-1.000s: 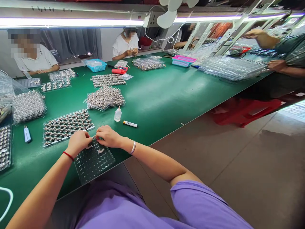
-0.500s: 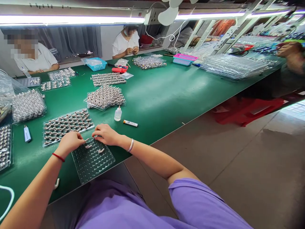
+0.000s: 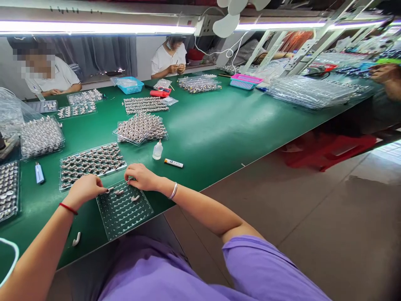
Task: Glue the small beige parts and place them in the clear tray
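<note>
A clear plastic tray [image 3: 125, 213] with rows of small pockets lies at the near edge of the green table [image 3: 219, 125]. A few small white parts [image 3: 135, 197] sit in its far rows. My left hand [image 3: 83, 189] rests at the tray's far left corner, fingers pinched on a small part [image 3: 108, 190]. My right hand [image 3: 140, 176] is curled over the tray's far edge, fingertips down; what it holds is hidden. Just beyond my hands lies a full tray of metal parts [image 3: 92, 163].
A small dropper bottle [image 3: 157, 150] and a white tube [image 3: 173, 163] lie right of the full tray. More filled trays [image 3: 140, 127] stand further out and at the left [image 3: 40, 136]. A loose white part [image 3: 76, 238] lies near the table edge. Other people sit across the table.
My left hand has drawn back leftward from my right hand to the tray's left corner. A loose white part now shows near the table edge. The camera shifted slightly.
</note>
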The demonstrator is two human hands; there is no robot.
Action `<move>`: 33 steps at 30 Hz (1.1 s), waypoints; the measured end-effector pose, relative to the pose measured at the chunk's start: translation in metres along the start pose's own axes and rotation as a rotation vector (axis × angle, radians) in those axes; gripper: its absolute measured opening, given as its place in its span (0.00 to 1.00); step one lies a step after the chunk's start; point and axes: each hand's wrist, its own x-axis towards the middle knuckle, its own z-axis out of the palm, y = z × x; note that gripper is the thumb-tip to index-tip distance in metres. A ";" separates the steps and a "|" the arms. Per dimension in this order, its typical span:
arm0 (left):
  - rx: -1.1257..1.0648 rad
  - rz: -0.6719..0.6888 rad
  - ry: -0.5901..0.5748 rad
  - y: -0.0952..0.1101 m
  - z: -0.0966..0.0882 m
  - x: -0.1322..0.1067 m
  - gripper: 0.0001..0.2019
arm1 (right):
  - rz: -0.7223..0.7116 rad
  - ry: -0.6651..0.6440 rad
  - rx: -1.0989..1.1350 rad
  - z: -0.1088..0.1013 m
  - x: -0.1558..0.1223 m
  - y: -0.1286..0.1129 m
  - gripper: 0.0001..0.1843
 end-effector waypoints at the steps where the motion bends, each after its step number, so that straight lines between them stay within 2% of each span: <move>1: -0.016 0.001 0.005 -0.003 -0.003 -0.004 0.10 | 0.003 0.008 0.002 -0.003 -0.002 -0.001 0.05; 4: -0.063 -0.034 0.054 -0.023 -0.011 -0.027 0.15 | 0.007 0.041 0.014 -0.011 -0.009 -0.010 0.05; 7: -0.115 -0.126 0.166 -0.052 -0.009 -0.063 0.20 | -0.035 0.044 0.054 -0.008 -0.014 -0.036 0.04; 9: -0.181 -0.179 0.209 -0.069 0.002 -0.088 0.22 | -0.136 -0.020 0.070 0.004 -0.014 -0.063 0.04; 13: -0.346 -0.224 0.149 -0.088 0.032 -0.126 0.25 | -0.390 -0.222 -0.060 0.043 -0.005 -0.127 0.08; 16: -0.381 -0.277 0.200 -0.091 0.049 -0.142 0.26 | -0.460 -0.226 -0.140 0.067 0.008 -0.160 0.09; 20: -0.363 -0.305 0.257 -0.093 0.059 -0.149 0.23 | -0.480 -0.214 -0.201 0.078 0.021 -0.172 0.09; 26: -0.373 -0.246 0.257 -0.096 0.064 -0.139 0.18 | -0.474 -0.229 -0.210 0.075 0.028 -0.174 0.09; 33: -0.445 -0.236 0.415 -0.112 0.067 -0.133 0.17 | -0.507 -0.268 -0.239 0.064 0.032 -0.179 0.10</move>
